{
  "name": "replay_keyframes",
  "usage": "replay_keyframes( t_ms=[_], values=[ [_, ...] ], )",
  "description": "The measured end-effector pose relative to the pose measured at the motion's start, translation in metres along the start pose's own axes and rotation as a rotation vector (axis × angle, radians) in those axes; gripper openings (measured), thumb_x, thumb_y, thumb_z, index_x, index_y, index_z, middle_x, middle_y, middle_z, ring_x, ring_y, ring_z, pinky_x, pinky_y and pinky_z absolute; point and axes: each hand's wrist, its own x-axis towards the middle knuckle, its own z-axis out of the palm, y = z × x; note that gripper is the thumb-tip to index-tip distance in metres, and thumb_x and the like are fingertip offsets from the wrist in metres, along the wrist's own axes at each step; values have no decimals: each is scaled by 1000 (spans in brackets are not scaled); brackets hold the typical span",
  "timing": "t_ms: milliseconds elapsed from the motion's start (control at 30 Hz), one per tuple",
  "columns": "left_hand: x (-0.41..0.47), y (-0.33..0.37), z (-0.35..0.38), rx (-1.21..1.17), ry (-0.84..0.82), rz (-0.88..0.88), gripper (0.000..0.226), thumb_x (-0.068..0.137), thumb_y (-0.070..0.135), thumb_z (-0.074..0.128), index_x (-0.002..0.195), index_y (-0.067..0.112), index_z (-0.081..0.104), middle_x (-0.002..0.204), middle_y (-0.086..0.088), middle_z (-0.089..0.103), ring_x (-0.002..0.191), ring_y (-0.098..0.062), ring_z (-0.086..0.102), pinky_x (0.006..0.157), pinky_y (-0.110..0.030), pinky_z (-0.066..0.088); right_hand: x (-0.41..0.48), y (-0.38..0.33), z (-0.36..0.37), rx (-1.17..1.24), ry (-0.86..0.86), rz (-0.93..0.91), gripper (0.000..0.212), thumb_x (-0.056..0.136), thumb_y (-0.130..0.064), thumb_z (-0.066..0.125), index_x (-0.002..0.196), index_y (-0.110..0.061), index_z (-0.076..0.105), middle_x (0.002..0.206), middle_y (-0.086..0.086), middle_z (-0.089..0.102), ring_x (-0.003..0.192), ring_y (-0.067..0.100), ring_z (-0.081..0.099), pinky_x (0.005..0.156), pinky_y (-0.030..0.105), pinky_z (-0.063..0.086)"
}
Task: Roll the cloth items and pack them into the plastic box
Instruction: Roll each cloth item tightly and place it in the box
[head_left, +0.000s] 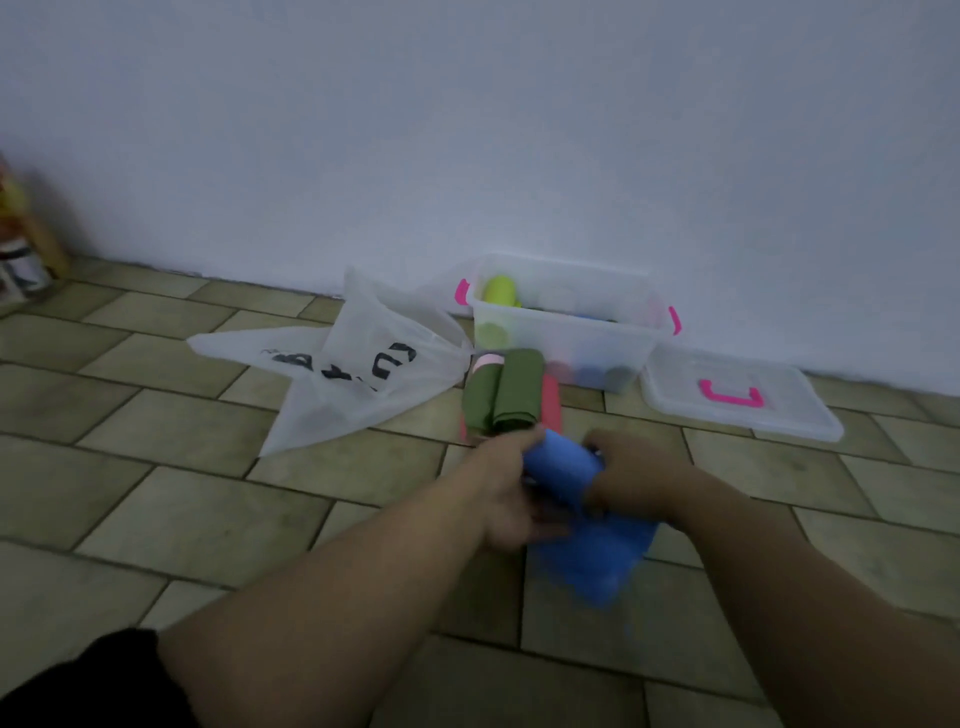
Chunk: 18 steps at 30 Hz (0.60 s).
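- Now we hold the blue cloth (563, 475) half rolled on the tiled floor (171, 499): our left hand (511, 496) grasps the left end of the roll, our right hand (631, 475) grasps the right end, and the unrolled tail lies flat towards us.
- The roll can become loose if one hand turns faster than the other; then it goes like a cone and takes more room in the box.
- The tail looks a little blurred, so we cannot tell whether it lies smooth. A wrinkle there would be rolled inside.
- The clear plastic box (566, 332) stands open near the wall, well apart from the hands. It already holds some rolls, among them a yellow-green roll (500, 291). If we let go of one end while carrying, the blue roll may open on the way.
- The folded green cloths (501, 397) lie on a red cloth (549, 402) just beyond our left hand; a wide move may push them out of shape.
- The lid (737, 400) lies beside the box and the white plastic bag (353, 371) on the other side, both outside our path, we think.
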Motion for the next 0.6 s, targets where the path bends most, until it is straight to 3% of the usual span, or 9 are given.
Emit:
replay_keyframes(
  t_ms=[67,167,233,333,433,500,600],
  values=[
    [-13,17,-1,-89,19,89,47,87,41,60,117,5,57,113,-20,62,93,-35,61,73,-48,50,-11,-20,4,-25,190,-160,47,63,-31,74,103,-20,51,96,4,58,81,24,54,59,28,37],
    [-38,39,-6,-20,65,322,26,85,21,64,108,11,59,95,-16,67,78,-32,64,72,-45,55,-25,-42,16,-179,636,-333,46,60,-21,69,103,-15,54,97,8,55,81,32,55,64,35,38],
    [-45,37,-20,88,154,454,35,83,7,63,115,19,54,102,-11,65,82,-29,66,70,-42,57,-33,-48,29,-246,772,-423,43,58,-16,68,100,-15,58,92,8,56,80,32,55,66,36,41],
    [-44,5,-43,264,248,435,63,79,-7,62,132,21,43,124,-16,55,102,-37,61,84,-50,54,-43,-42,61,-321,666,-489,41,64,-22,70,104,-20,63,94,7,58,85,30,58,72,38,45],
    [-38,-21,-55,547,316,432,70,76,-4,65,137,21,41,127,-15,53,105,-35,59,91,-51,50,-55,-30,86,-333,485,-435,44,66,-25,71,109,-25,60,103,6,56,94,29,59,81,40,44],
    [-39,-21,-59,840,431,578,68,74,2,65,135,25,44,125,-12,53,99,-28,59,83,-41,53,-59,-24,89,-308,364,-334,52,72,-25,64,122,-32,50,129,9,45,117,30,47,96,42,35],
    [-43,-15,-60,1204,599,1021,56,75,8,61,128,25,54,132,-4,43,99,-21,54,78,-29,47,-66,-16,87,-177,217,-220,59,75,-38,56,130,-43,35,149,4,18,135,26,22,108,40,25]
  ],
)
